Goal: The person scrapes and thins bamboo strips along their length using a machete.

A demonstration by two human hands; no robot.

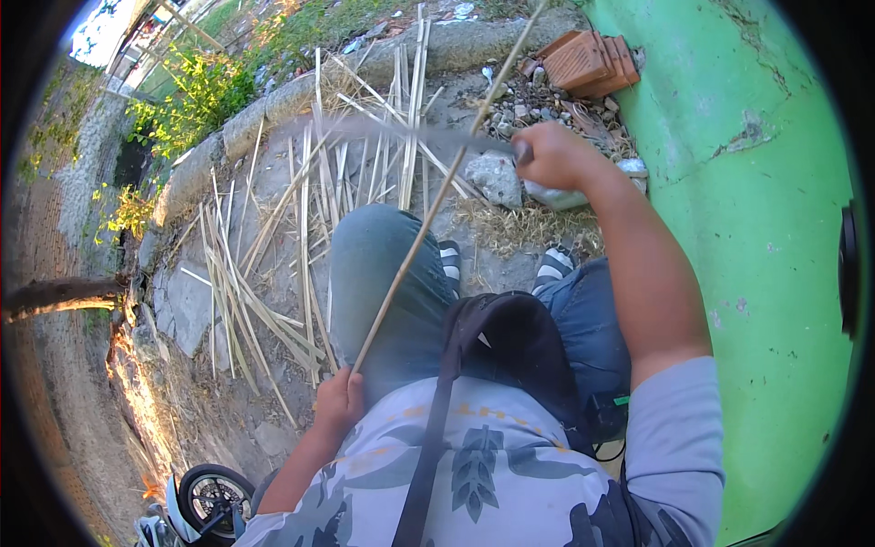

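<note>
My left hand (339,401) is closed around the lower end of a long, thin bamboo strip (410,255), beside my left thigh. The strip slants up and away to the right, past the top of the view. In my right hand (558,155), raised at the right, is the dark handle of a machete. Its blade (401,134) points left and is smeared by motion. It crosses the strip in the picture; whether they touch I cannot tell. Many split bamboo strips (305,219) lie scattered on the ground ahead and to the left.
A green wall (747,246) runs along the right. Stacked terracotta tiles (588,66), rubble and a pale rock (495,178) lie beside it. A low concrete curb (264,123) borders the far side. A motorcycle wheel (215,500) stands lower left. A black bag (515,356) rests on my lap.
</note>
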